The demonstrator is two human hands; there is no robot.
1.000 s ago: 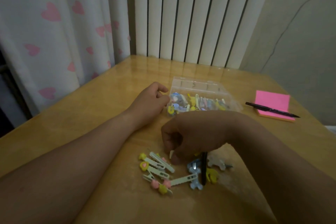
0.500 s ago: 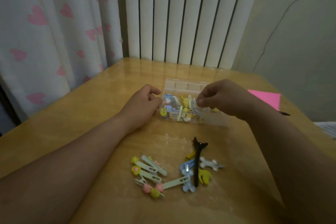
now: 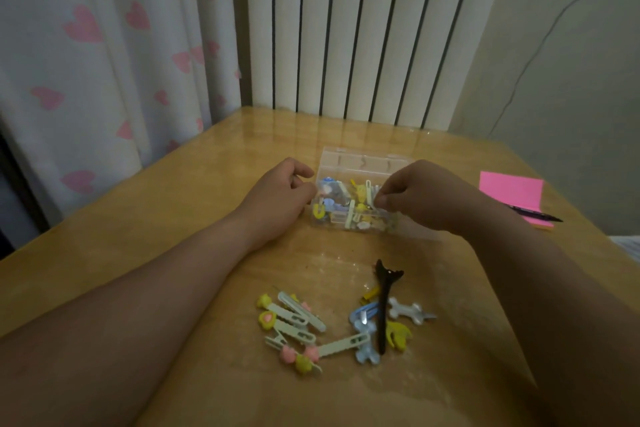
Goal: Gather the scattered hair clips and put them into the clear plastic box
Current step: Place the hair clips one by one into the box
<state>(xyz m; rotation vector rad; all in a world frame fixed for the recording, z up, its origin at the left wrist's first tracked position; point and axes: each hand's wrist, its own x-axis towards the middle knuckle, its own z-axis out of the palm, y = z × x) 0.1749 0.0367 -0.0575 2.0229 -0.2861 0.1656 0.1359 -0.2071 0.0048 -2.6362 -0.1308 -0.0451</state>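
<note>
Pinching a pale clip (image 3: pixel 370 192) over the clear plastic box (image 3: pixel 363 163) with the right hand (image 3: pixel 429 198), which hides its right end. Left hand (image 3: pixel 277 198) is curled against the left end, can't tell if it's gripping. Loose hair clips (image 3: pixel 301 322) lie nearer; pink notepad (image 3: pixel 509 191) and pen (image 3: pixel 540 217) sit right.

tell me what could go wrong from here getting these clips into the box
1. The right hand seems to pinch a pale clip above the well-filled clear plastic box; released, it might bounce out.
2. The left hand holds only the box's left end; a nudge could slide it.
3. The black clip lies across other clips; lifting it may scatter them.
</note>
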